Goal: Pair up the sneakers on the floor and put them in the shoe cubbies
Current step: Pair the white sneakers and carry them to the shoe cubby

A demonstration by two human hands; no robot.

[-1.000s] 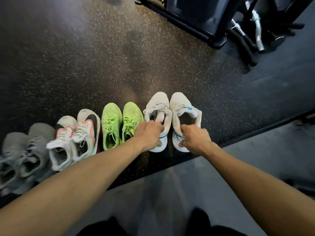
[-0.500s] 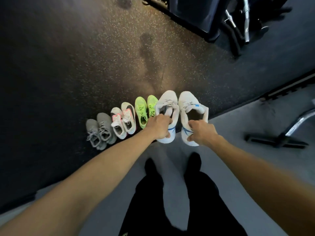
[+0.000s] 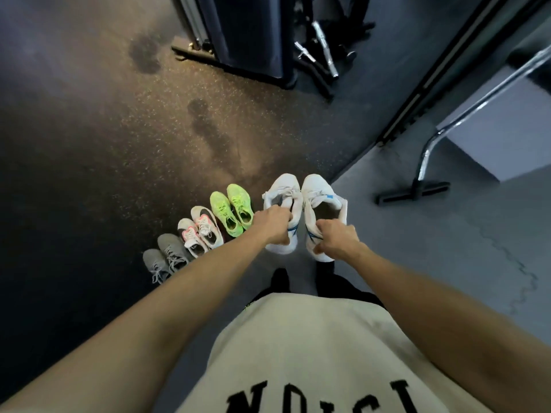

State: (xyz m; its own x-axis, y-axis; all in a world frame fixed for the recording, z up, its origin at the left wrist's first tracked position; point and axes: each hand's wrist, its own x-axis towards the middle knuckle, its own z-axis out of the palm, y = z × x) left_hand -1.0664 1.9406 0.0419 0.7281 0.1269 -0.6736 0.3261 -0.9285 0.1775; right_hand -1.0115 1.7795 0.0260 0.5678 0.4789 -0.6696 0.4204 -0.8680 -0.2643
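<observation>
I hold a pair of white sneakers with blue trim up off the floor, side by side, toes pointing away. My left hand [image 3: 272, 223] grips the heel collar of the left white sneaker [image 3: 283, 189]. My right hand [image 3: 337, 239] grips the heel of the right white sneaker [image 3: 317, 193]. On the dark speckled floor to the left stand three pairs in a diagonal row: neon green sneakers [image 3: 231, 214], white sneakers with pink accents [image 3: 199, 234], and grey sneakers [image 3: 167, 257]. No shoe cubbies are in view.
Black gym equipment with chrome bars [image 3: 316, 46] stands at the top. A chrome tube frame with a black foot [image 3: 417, 192] rests on the grey floor at right. A black floor strip [image 3: 417, 93] runs along where the dark mat meets the grey floor.
I have stood up and lifted the white pair off the floor. The view rose and turned right, so the row of shoes looks smaller and farther left.
</observation>
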